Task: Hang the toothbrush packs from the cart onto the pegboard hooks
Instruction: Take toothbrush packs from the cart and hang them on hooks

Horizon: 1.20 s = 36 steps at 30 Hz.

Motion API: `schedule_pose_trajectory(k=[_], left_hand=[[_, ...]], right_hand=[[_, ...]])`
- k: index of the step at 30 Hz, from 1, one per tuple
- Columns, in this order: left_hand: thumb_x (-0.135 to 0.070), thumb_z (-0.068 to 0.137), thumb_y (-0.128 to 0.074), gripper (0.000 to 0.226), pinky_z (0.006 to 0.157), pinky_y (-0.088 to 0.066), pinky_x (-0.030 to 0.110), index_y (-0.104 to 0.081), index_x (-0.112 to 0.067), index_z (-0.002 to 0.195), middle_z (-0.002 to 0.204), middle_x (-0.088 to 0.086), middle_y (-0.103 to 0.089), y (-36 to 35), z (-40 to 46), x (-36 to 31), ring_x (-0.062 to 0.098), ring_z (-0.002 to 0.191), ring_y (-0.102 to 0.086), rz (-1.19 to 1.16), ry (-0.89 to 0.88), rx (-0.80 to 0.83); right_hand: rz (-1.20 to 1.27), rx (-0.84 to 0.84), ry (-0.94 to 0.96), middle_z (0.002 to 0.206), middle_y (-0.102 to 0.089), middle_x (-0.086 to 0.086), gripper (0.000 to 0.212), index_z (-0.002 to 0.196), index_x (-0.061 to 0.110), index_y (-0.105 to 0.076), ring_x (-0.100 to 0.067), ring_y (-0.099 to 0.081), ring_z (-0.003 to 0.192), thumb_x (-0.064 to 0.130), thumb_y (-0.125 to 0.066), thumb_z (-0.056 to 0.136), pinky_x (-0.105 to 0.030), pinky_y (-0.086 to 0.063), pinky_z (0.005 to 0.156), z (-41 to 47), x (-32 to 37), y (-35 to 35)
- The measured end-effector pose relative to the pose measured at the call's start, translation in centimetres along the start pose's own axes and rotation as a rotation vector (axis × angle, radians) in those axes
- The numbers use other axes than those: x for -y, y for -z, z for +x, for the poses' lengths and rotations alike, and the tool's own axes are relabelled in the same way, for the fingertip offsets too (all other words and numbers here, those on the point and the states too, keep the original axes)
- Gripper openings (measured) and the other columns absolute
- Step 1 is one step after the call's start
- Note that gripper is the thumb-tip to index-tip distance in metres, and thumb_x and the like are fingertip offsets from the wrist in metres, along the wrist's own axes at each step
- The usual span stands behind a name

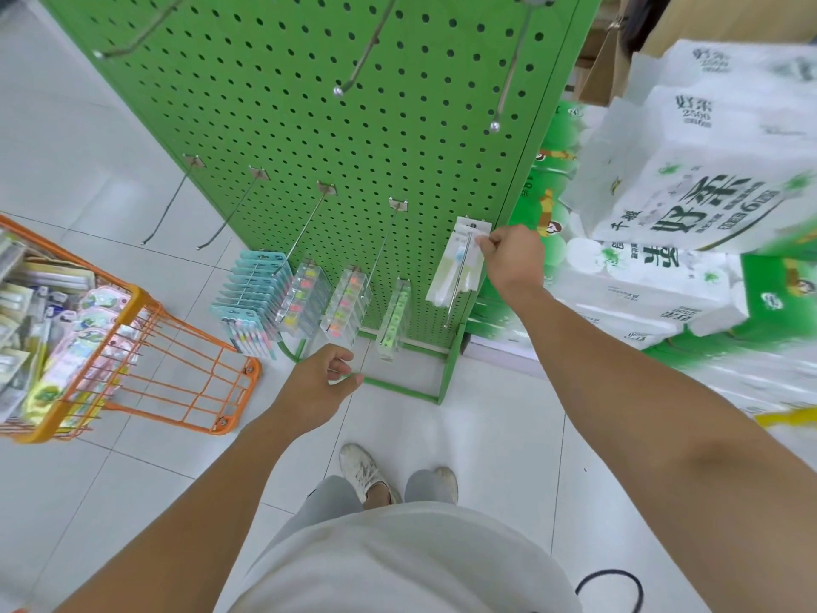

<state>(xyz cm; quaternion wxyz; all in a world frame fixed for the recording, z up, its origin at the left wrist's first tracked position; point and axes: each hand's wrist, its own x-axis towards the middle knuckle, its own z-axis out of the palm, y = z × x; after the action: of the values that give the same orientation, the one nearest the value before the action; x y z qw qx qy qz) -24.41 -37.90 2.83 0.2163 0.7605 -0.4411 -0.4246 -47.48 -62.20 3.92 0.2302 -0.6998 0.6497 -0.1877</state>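
Observation:
My right hand [513, 254] pinches the top edge of white toothbrush packs [457, 269] hanging on the rightmost lower hook of the green pegboard [353, 139]. My left hand [320, 382] hovers below the board with its fingers loosely curled and nothing in them. Other hooks in the lower row carry blue packs [254, 294] and clear packs [342, 298], and two hooks [170, 207] at the left are bare. The orange cart [132, 347] at the left holds several loose toothbrush packs [70, 347].
Stacked white and green tissue bundles [689, 205] crowd the right side beside the board. Three long bare hooks [367, 50] stick out of the upper board. A black loop [612, 588] lies on the white tile floor near my feet [367, 471].

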Motion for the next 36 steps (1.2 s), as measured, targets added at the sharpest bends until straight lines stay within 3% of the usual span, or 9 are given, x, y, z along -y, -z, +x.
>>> schedule_pose_trajectory(k=[8,14,20,22,25,27,30,33,36], left_hand=[[-0.027,0.09,-0.071,0.028,0.071,-0.044,0.018,-0.059,-0.021,0.114,0.103,0.0,-0.064,0.3,-1.1,1.0,0.011,0.099,-0.062,-0.041,0.027,-0.043],[-0.027,0.089,-0.071,0.025,0.069,-0.045,0.022,-0.06,-0.023,0.112,0.101,-0.001,-0.065,-0.3,-1.8,2.5,0.011,0.098,-0.064,-0.101,0.052,-0.058],[-0.026,0.088,-0.072,0.024,0.062,-0.043,0.018,-0.061,-0.021,0.109,0.098,0.0,-0.064,2.4,-3.2,4.6,0.016,0.092,-0.064,-0.196,0.109,-0.145],[-0.023,0.089,-0.072,0.02,0.06,-0.044,0.015,-0.061,-0.019,0.106,0.094,0.0,-0.063,4.4,-3.5,5.8,0.017,0.083,-0.062,-0.217,0.129,-0.207],[-0.02,0.089,-0.07,0.014,0.057,-0.048,0.019,-0.06,-0.018,0.098,0.082,-0.004,-0.062,8.6,-4.0,8.2,0.017,0.071,-0.06,-0.229,0.171,-0.337],[-0.027,0.087,-0.071,0.016,0.068,-0.054,0.031,-0.063,-0.02,0.098,0.081,-0.007,-0.063,12.3,-4.5,11.2,0.018,0.077,-0.063,-0.153,0.211,-0.419],[-0.035,0.084,-0.07,0.019,0.075,-0.055,0.035,-0.064,-0.023,0.098,0.082,-0.009,-0.064,18.8,-5.9,17.3,0.019,0.084,-0.065,-0.124,0.297,-0.549],[-0.035,0.089,-0.066,0.031,0.084,-0.05,0.033,-0.063,-0.02,0.116,0.102,-0.001,-0.067,25.3,-7.6,24.5,0.022,0.097,-0.064,-0.05,0.38,-0.584],[-0.036,0.094,-0.059,0.051,0.101,-0.042,0.036,-0.049,-0.019,0.14,0.138,0.004,-0.055,30.1,-8.4,31.5,0.026,0.125,-0.052,0.093,0.436,-0.465]], right_hand=[[0.11,-0.049,-0.016,0.065,-0.065,-0.002,0.03,0.075,0.01,-0.073,-0.018,-0.057,0.058,0.032,-0.066,0.094,-0.026,-0.046,0.064,-1.2,-0.4,-0.3],[0.177,-0.098,-0.016,0.072,-0.069,0.0,0.023,0.082,0.011,-0.075,-0.019,-0.064,0.067,0.031,-0.069,0.091,-0.032,-0.055,0.069,-3.0,-0.3,0.3],[0.292,-0.113,0.108,0.075,-0.069,0.005,0.017,0.087,0.013,-0.075,-0.009,-0.062,0.066,0.027,-0.067,0.093,-0.009,-0.039,0.062,-10.9,6.4,0.6],[0.363,-0.015,0.185,0.074,-0.069,0.01,0.014,0.088,0.016,-0.076,-0.001,-0.064,0.067,0.027,-0.068,0.093,-0.007,-0.043,0.065,-14.7,10.3,-1.0],[0.422,0.304,0.346,0.075,-0.069,0.016,0.005,0.087,0.019,-0.075,0.003,-0.065,0.07,0.022,-0.071,0.09,-0.008,-0.048,0.068,-19.3,16.4,-5.5],[0.378,0.563,0.454,0.083,-0.072,0.013,0.006,0.094,0.018,-0.074,0.0,-0.067,0.078,0.021,-0.072,0.09,-0.021,-0.055,0.077,-21.0,20.4,-9.7],[0.262,0.781,0.586,0.105,-0.071,0.007,0.022,0.113,0.021,-0.07,-0.011,-0.066,0.098,0.026,-0.07,0.091,-0.038,-0.054,0.089,-22.4,27.0,-16.5],[0.071,0.855,0.707,0.131,-0.063,-0.001,0.04,0.134,0.019,-0.059,-0.019,-0.059,0.118,0.028,-0.065,0.095,-0.036,-0.046,0.102,-23.6,34.4,-24.1],[-0.105,0.891,0.765,0.149,-0.046,-0.004,0.049,0.145,0.02,-0.046,-0.027,-0.047,0.133,0.028,-0.059,0.098,-0.037,-0.04,0.108,-25.0,41.2,-32.0]])
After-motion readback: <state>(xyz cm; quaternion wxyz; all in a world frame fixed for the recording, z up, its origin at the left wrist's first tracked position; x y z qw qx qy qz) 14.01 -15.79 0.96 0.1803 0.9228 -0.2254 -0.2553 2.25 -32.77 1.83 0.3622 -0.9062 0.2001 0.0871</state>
